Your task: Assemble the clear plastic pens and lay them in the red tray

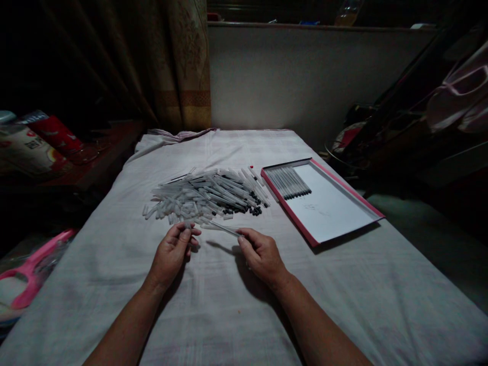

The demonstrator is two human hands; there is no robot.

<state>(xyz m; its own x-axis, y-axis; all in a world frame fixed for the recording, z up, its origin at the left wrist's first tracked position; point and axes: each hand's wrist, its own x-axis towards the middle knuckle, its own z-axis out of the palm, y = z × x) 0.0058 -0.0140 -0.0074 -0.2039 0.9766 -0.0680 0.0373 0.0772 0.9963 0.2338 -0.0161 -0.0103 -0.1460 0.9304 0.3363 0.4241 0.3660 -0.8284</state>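
My right hand (263, 254) is closed round the end of a slim, pale pen (223, 228), whose other end points left toward my left hand. Thumb and fingers of my left hand (173, 249) pinch a small translucent piece that looks like a pen cap (187, 224). A gap separates the pen from the cap. Just beyond both hands lies a loose pile of clear pens (217, 188), with translucent caps (175, 209) on its left and small black plugs (254, 209) at its right front. In the shallow red-edged box lid (339, 218), several pens (287, 182) lie in a neat row.
A pale checked cloth (213, 315) covers the table. At left stand a dark side table with packets (61, 137) and a pink-handled item (34, 269). Behind are a curtain (186, 66) and a wall (267, 76). One red-tipped pen (251, 170) lies beside the lid.
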